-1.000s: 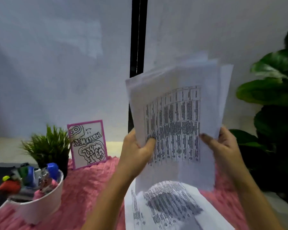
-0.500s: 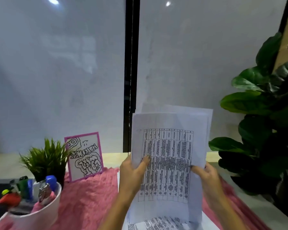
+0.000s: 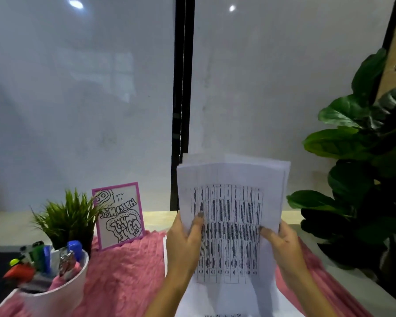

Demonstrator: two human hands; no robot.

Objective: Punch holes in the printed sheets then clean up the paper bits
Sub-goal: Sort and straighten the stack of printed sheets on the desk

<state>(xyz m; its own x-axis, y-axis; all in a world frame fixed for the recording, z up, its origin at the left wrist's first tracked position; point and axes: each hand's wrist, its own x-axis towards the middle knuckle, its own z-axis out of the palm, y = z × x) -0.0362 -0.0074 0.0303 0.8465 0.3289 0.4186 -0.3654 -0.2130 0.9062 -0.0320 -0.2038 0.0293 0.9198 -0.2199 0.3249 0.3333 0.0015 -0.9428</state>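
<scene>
An office desk — frosted glass partition [image 3: 78,99], pen pot [image 3: 55,291], potted plant [image 3: 364,168].

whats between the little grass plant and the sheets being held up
In the head view, a pink-framed doodle card stands on the pink cloth between the grass plant and the printed sheets.

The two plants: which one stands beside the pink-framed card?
The small grassy plant, with thin spiky blades, just left of the pink-framed card. The broad-leaved plant stands far right, apart from it.
</scene>
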